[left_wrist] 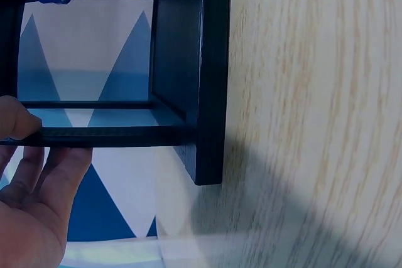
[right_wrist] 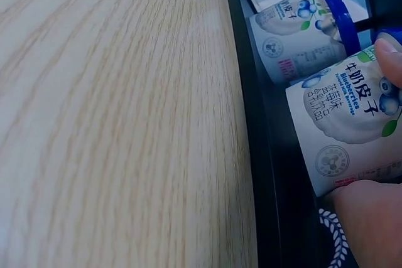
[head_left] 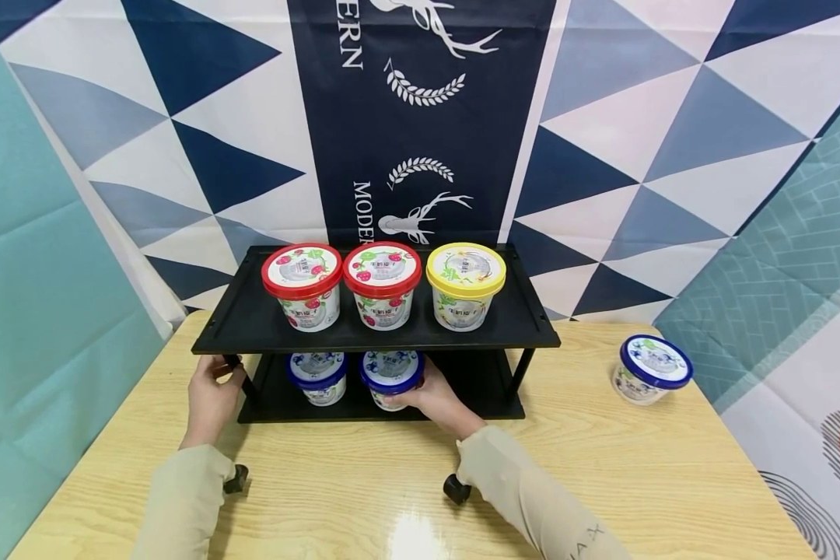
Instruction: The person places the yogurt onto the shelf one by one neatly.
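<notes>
A black two-tier rack (head_left: 392,341) stands on the table. My left hand (head_left: 212,393) pinches its left front post (left_wrist: 113,136), thumb on one side and fingers on the other. On the lower tier, my right hand (head_left: 437,395) grips a blue-lidded blueberry yogurt tub (head_left: 392,368), its thumb near the lid and fingers at the far side. Left of it on the same tier is another blue-lidded tub (head_left: 317,373). The right wrist view shows the gripped tub (right_wrist: 348,120) on or just over the tier; I cannot tell which.
Two red-lidded tubs (head_left: 302,284) (head_left: 383,284) and a yellow-lidded tub (head_left: 465,284) stand on the upper tier. Another blue-lidded tub (head_left: 652,369) stands on the table (head_left: 602,467) at the right. A patterned cloth (head_left: 602,155) hangs behind the rack.
</notes>
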### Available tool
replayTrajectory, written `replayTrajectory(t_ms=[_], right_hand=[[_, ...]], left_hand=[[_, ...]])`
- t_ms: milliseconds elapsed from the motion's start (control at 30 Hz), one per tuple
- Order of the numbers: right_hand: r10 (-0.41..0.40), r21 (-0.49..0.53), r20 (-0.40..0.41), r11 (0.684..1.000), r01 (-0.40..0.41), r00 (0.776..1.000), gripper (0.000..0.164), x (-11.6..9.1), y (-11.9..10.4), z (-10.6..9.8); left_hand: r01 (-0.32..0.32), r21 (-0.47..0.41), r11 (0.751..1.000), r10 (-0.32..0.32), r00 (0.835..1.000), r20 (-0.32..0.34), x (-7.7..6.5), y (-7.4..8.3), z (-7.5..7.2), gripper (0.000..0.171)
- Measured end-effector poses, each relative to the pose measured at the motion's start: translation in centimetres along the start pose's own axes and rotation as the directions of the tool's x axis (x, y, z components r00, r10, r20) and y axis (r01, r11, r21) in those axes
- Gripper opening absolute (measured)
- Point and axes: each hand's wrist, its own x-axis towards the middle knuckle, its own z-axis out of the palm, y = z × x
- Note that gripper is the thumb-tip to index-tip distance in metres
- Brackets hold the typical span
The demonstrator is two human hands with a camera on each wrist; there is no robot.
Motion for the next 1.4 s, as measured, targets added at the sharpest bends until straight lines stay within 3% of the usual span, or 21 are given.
replayTrajectory(t_ms=[233, 567, 1200, 1400], right_hand=[[-0.025, -0.002, 0.017, 1.000, 0.025, 1.000, 0.085, -1.1, -1.9, 0.2], [-0.040, 0.003, -0.011, 0.999, 0.040, 0.999, 0.091, 0.5, 0.4, 0.6], [-0.058, -0.012, -0.008, 0.998, 0.058, 0.998, 0.092, 0.7, 1.0, 0.8], [-0.028, -0.005, -0.001, 1.000, 0.028, 1.000, 0.093, 1.1, 1.7, 0.9]], left_hand=[[-0.006, -0.009, 1.000, 0.006, 1.000, 0.002, 0.2, 0.1, -0.2, 0.024], [-0.012, -0.005, 1.000, 0.012, 1.000, 0.000, 0.3, 0.3, -0.3, 0.023], [-0.015, -0.034, 0.999, 0.015, 1.000, 0.001, 0.3, -0.2, 0.1, 0.021], [-0.016, -0.042, 0.999, 0.016, 1.000, 0.000, 0.2, -0.4, 0.2, 0.021]])
